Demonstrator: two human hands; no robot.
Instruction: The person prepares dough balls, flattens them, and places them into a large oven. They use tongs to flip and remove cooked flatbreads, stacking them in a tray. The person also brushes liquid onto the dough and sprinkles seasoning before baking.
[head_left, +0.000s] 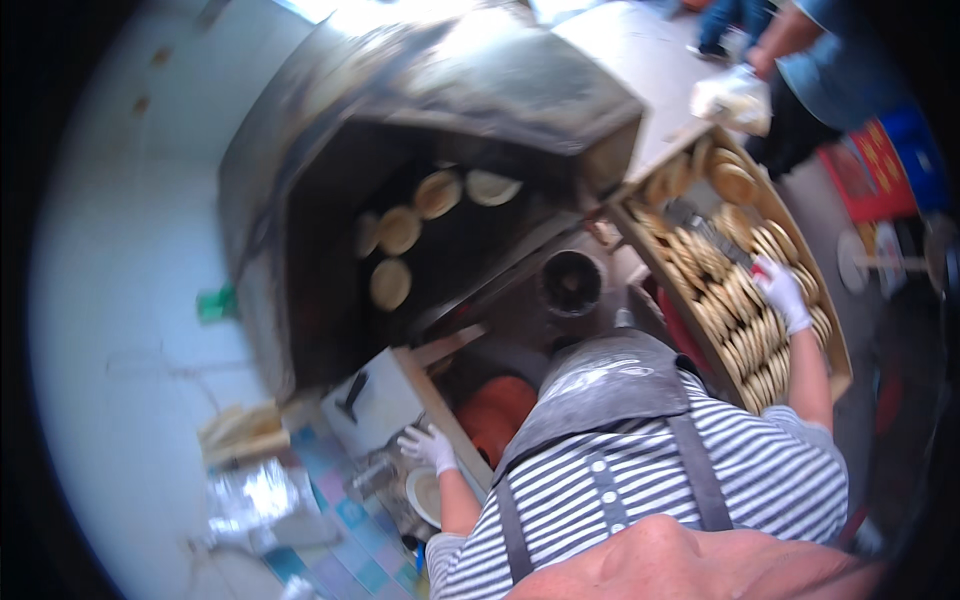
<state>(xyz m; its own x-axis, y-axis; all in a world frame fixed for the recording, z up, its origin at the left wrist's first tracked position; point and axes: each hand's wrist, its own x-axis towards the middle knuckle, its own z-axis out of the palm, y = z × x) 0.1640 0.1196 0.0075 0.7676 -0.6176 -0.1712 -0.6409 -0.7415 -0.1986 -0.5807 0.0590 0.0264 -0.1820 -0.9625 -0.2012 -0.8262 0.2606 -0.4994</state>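
Note:
My right hand (781, 294), in a white glove, is over a wooden tray (840, 352) packed with standing rows of round flatbreads (739, 304). It grips the red end of a metal tool (712, 236) that reaches across the breads; blur hides its exact kind. My left hand (428, 448), also gloved, has its fingers spread above the counter beside a white bowl (426, 495) and holds nothing. Ahead, the dark mouth of a metal-hooded oven (330, 225) shows several round breads (400, 229) inside, some browned and some pale.
A round dark opening (571, 283) lies between the oven and tray. A white board (379, 401) and a foil-like silver package (259, 499) are at left. An orange-red vessel (499, 412) sits below the counter. Beyond the tray, another person's hand (761, 61) holds a plastic bag (733, 101).

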